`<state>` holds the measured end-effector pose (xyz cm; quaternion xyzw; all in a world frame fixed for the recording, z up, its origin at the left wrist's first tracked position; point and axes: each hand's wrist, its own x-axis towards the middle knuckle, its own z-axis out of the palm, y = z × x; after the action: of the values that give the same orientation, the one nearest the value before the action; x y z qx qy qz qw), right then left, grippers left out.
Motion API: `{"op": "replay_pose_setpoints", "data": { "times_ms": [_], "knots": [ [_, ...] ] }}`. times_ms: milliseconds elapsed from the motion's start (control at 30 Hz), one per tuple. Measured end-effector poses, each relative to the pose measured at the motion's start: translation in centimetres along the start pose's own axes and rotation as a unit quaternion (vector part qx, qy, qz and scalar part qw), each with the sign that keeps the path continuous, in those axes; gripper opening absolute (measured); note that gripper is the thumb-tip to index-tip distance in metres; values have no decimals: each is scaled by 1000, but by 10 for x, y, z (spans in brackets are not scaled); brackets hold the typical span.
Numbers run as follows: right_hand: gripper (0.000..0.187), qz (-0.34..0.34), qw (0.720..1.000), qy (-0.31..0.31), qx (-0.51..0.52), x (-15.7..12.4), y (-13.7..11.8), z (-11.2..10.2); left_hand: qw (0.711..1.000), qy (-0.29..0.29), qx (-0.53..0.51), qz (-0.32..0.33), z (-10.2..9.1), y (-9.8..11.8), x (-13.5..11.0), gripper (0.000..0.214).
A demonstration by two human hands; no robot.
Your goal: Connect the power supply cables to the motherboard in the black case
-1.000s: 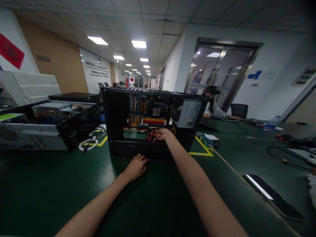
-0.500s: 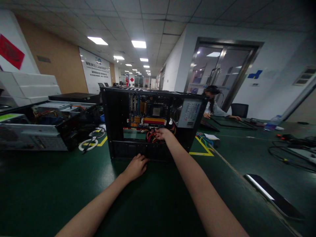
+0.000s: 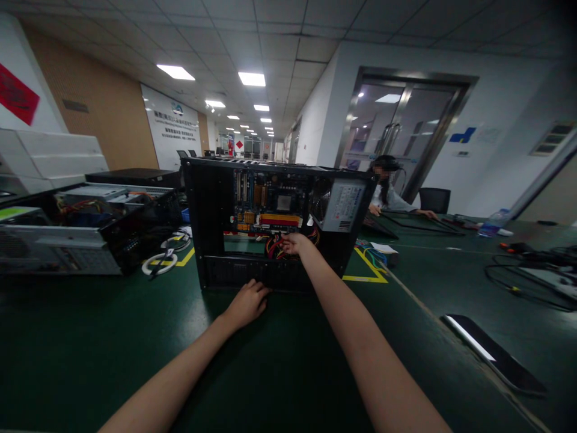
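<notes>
A black computer case (image 3: 211, 273) stands upright on the green table in front of me, its side open towards me. Inside it are a motherboard (image 3: 270, 207) and, at the upper right, a silver power supply (image 3: 343, 204). My right hand (image 3: 294, 243) reaches into the lower opening with its fingers closed on a bundle of red, yellow and black cables (image 3: 273, 245). My left hand (image 3: 249, 304) rests at the bottom edge of the case, its fingers loosely stretched out against it and holding nothing. The fingertips of both hands are partly hidden.
Another opened computer case (image 3: 81, 237) lies at the left, beside a coiled white cable (image 3: 160, 264). A phone-like black slab (image 3: 493, 355) lies at the right, near tangled black cables (image 3: 518, 270). A bottle (image 3: 494, 222) and a seated person (image 3: 392, 186) are farther back.
The whole view has shifted slightly. Both hands stay almost in place, the right still on the cables and the left at the bottom edge of the case.
</notes>
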<state>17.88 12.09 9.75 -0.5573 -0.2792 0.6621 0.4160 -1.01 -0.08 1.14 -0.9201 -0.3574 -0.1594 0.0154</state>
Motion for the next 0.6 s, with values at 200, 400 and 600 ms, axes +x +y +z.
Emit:
{"op": "replay_pose_setpoints", "data": {
  "times_ms": [200, 400, 600],
  "knots": [
    [18, -9, 1000, -8, -3, 1, 1, -1, 1000, 4, 1, 0, 1, 0, 0, 30],
    [17, -6, 1000, -4, -9, 0, 1, -1, 1000, 0, 3, -1, -1, 1, 0, 31],
    [19, -18, 1000, -5, -10, -1, 1, 0, 1000, -5, 7, -3, -2, 2, 0, 31]
  ]
}}
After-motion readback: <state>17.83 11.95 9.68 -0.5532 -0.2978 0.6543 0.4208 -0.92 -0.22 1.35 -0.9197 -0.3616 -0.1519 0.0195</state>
